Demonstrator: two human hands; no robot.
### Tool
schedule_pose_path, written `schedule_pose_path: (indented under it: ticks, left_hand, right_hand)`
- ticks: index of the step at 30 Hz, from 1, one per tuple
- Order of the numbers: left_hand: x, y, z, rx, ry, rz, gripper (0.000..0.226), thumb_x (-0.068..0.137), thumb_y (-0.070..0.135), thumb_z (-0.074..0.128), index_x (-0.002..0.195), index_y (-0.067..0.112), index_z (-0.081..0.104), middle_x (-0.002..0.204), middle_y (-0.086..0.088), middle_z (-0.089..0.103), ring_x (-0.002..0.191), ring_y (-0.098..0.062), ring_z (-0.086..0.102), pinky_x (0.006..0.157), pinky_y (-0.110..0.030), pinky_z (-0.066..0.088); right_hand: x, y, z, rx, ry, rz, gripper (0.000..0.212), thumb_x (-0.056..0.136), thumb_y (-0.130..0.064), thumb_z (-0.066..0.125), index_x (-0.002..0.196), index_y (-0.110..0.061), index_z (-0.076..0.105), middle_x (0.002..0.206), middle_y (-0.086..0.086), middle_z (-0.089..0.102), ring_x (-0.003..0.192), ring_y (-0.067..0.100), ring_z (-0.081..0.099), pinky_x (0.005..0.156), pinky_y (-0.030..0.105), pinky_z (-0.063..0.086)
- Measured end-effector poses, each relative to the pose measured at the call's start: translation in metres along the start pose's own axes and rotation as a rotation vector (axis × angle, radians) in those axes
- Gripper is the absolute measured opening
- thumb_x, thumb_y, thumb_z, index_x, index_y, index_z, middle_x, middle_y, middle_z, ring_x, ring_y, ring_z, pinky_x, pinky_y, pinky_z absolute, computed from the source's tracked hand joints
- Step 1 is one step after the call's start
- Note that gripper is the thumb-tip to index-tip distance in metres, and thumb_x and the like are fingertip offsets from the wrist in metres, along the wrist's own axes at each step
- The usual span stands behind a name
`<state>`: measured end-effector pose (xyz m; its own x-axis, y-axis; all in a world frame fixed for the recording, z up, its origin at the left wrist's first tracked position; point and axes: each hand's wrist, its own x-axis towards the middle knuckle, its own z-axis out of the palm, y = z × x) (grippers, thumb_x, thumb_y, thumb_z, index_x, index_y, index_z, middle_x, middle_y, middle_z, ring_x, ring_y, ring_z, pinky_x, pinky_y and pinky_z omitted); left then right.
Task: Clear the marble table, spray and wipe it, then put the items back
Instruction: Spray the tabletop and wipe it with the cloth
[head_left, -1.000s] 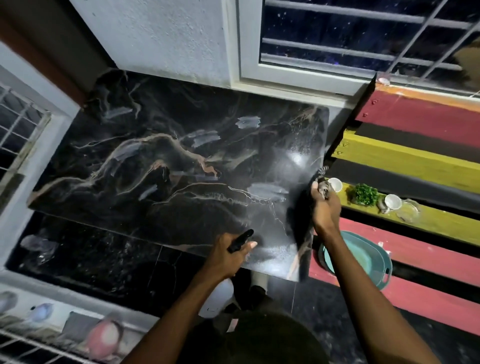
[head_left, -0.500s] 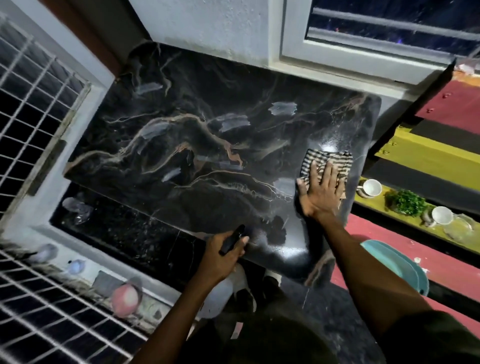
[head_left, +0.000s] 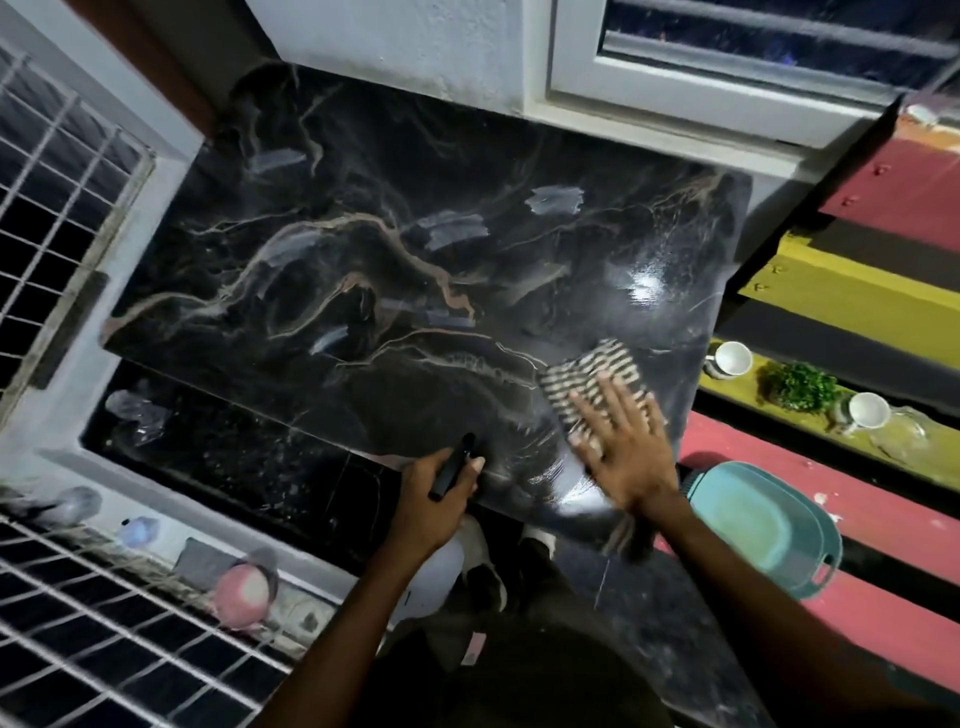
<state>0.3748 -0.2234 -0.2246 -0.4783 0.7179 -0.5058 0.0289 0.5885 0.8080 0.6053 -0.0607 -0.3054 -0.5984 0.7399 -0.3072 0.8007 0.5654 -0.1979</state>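
The black marble table (head_left: 363, 270) fills the middle of the view, bare and wet with streaks near its front right corner. My right hand (head_left: 623, 452) lies flat with fingers spread on a black-and-white striped cloth (head_left: 597, 374), pressing it onto the marble near the right edge. At the table's front edge my left hand (head_left: 436, 493) grips the black trigger head of a white spray bottle (head_left: 441, 571), whose body hangs below the tabletop.
A striped red, yellow and black bench (head_left: 857, 291) stands at the right, holding two white cups (head_left: 732, 358), a small green plant (head_left: 797, 387), a glass piece (head_left: 901, 434) and a teal tray (head_left: 769, 525). White window grilles (head_left: 62, 218) run along the left and front left.
My right hand came from the bench with the striped cloth, laid it flat on the marble, then slid it toward the front edge. The left hand kept the spray bottle.
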Motion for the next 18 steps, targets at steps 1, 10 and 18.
schedule_pose_path:
  ticks: [1,10,18]
  left_hand:
    - [0.000,0.001,-0.002,-0.002,0.002,0.006,0.022,0.092,0.026,0.068,0.082,0.007,0.068,0.061,0.002,0.064,0.060,-0.017,0.063,0.055,-0.041,0.052]
    - [-0.005,-0.003,-0.016,0.039,0.013,0.029,0.027,0.093,0.030,0.066,0.083,0.006,0.066,0.063,-0.009,0.061,0.056,-0.019,0.058,0.050,-0.046,0.051]
    - [-0.006,-0.004,-0.009,0.066,0.006,0.033,0.025,0.093,0.029,0.067,0.084,0.005,0.067,0.069,-0.022,0.063,0.059,-0.025,0.062,0.046,-0.043,0.055]
  right_hand:
    - [0.017,0.009,-0.008,0.017,0.021,0.105,0.064,0.099,-0.066,0.010,0.160,-0.043,0.005,0.170,0.002,-0.005,0.157,0.022,-0.002,0.124,0.056,0.004]
    - [0.004,-0.121,0.028,0.097,-0.001,-0.040,0.063,0.102,-0.057,0.026,0.160,-0.040,0.009,0.169,0.010,-0.007,0.157,0.028,-0.008,0.124,0.056,-0.004]
    - [-0.084,-0.040,0.036,0.003,-0.025,-0.056,0.060,0.104,-0.047,0.031,0.160,-0.039,0.013,0.170,0.000,-0.001,0.157,0.018,-0.003,0.125,0.051,0.007]
